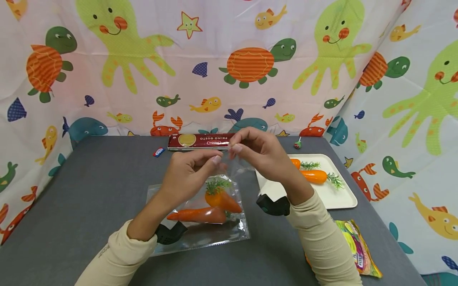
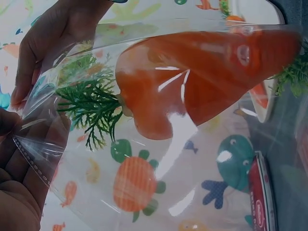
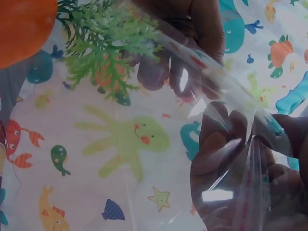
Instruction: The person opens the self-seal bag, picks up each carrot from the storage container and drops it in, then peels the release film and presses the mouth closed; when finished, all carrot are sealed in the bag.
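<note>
Both hands are raised at the mouth of a clear plastic bag [image 1: 229, 234]. Inside it, one orange carrot [image 1: 196, 215] lies crosswise, and another carrot [image 1: 227, 201] with a leafy green top [image 1: 216, 186] slants above it. My left hand [image 1: 186, 172] pinches the bag's upper edge between thumb and fingers. Slightly higher and to the right, my right hand [image 1: 262, 157] pinches the same edge near its corner. In the left wrist view a carrot [image 2: 163, 91] shows large through the shiny film. Fingers of both hands grip the creased film [image 3: 255, 134] in the right wrist view.
A cream tray [image 1: 343, 196] on the right bears carrots [image 1: 315, 176], partly behind my right arm. A dark red Primo Gusto box [image 1: 200, 142] lies at the back, between a small blue-and-red packet [image 1: 158, 151] and a lollipop [image 1: 297, 143]. Front right lies a colourful packet [image 1: 358, 248].
</note>
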Demonstrator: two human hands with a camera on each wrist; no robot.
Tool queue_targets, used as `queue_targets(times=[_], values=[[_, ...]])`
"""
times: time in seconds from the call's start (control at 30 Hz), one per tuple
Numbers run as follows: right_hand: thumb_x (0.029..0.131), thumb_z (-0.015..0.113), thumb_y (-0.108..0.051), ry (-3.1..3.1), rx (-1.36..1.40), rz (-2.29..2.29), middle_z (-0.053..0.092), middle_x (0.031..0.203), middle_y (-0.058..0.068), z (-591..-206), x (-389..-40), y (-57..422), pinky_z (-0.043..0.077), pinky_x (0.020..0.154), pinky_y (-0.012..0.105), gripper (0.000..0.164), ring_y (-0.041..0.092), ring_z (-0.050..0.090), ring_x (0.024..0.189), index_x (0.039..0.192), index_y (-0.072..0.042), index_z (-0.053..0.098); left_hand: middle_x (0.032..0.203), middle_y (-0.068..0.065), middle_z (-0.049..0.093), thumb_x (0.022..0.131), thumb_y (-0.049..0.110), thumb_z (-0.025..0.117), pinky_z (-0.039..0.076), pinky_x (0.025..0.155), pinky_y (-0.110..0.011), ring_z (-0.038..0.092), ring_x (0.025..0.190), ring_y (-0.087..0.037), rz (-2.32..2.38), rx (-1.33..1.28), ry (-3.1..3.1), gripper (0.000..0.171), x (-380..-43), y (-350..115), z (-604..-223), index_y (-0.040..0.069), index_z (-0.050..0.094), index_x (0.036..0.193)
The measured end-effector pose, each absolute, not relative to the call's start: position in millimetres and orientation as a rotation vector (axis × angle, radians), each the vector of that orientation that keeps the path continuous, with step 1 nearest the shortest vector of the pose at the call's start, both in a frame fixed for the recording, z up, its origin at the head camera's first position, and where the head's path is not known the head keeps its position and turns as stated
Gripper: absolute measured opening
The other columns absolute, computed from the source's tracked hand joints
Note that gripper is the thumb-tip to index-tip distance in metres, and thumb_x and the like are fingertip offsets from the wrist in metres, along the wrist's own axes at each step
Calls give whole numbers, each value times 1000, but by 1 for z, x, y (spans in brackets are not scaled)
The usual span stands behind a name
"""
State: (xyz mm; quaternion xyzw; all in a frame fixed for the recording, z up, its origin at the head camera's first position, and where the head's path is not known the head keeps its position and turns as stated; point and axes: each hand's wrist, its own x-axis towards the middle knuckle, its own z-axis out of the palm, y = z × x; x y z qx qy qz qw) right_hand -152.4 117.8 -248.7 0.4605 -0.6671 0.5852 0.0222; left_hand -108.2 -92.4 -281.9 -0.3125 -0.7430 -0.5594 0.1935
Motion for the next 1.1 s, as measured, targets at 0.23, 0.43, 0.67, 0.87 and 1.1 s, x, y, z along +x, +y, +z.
queue_targets(times=[0.23,0.43,0.67,0.87,1.1], values=[[99,59,-14,-2023,1436,1943,59,93,14,-251,-153,120,51,70,30,22,25,62,84,98,8,55,88,-7,74,92,0,65,57,67,-28,72,80,-11,-1588,-888,-2079,17,-109,-89,-282,-5,71,107],[98,57,-6,-2118,1292,1918,58,92,12,-252,-153,119,49,69,30,12,26,58,82,98,6,57,87,-8,74,92,-1,64,57,69,-29,72,79,-12,-1622,-882,-2077,17,-109,-90,-285,-6,70,107],[95,58,3,-2201,1115,1615,57,95,11,-253,-152,114,50,75,28,4,21,54,82,99,4,60,89,-10,74,93,-3,63,57,71,-31,72,83,-14,-1655,-905,-2068,18,-112,-91,-287,-8,68,109],[97,57,1,-2219,1023,1580,59,94,15,-250,-149,109,49,73,26,5,21,54,81,98,6,59,89,-10,74,93,-2,62,57,71,-30,72,83,-13,-1642,-894,-2069,18,-113,-90,-286,-8,68,109],[99,51,2,-2125,922,1707,54,86,14,-250,-154,114,41,65,26,6,21,49,75,99,8,54,89,-10,74,94,-2,62,57,68,-30,72,82,-14,-1673,-848,-2061,16,-111,-95,-288,-7,69,107]])
